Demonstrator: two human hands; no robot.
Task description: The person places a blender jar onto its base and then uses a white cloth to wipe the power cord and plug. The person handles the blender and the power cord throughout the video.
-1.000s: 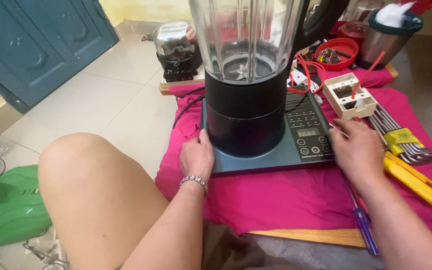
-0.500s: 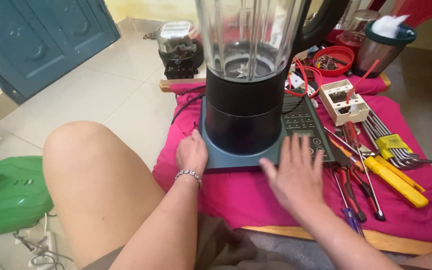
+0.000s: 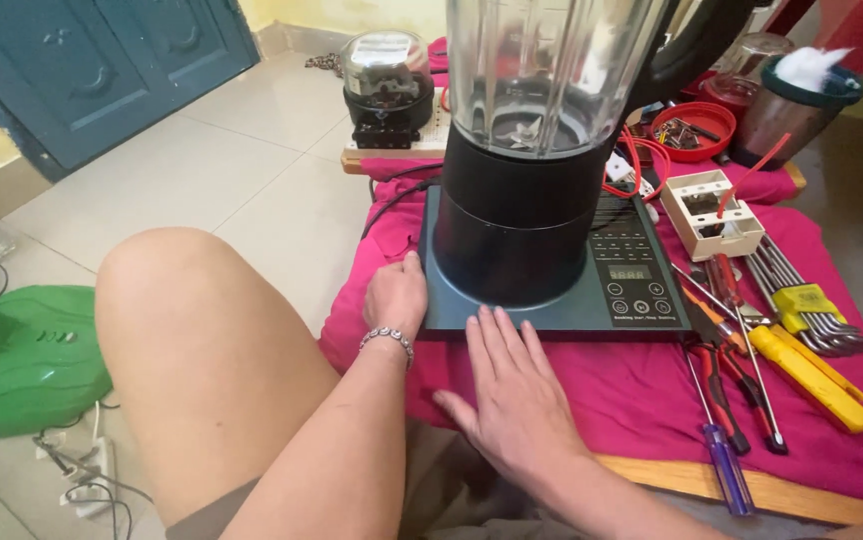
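Head view. The blender base (image 3: 552,285) stood on the pink cloth (image 3: 592,390) over the worktop, directly ahead of both my hands, its flat grey plate running left to right with the control panel (image 3: 637,270) at the right end. My left hand (image 3: 397,295) rested loosely against the plate's near-left edge, grasping nothing. My right hand (image 3: 512,385) lay flat and spread, fingertips (image 3: 487,320) touching the front edge. Screwdrivers (image 3: 727,400) lay well right of that grip
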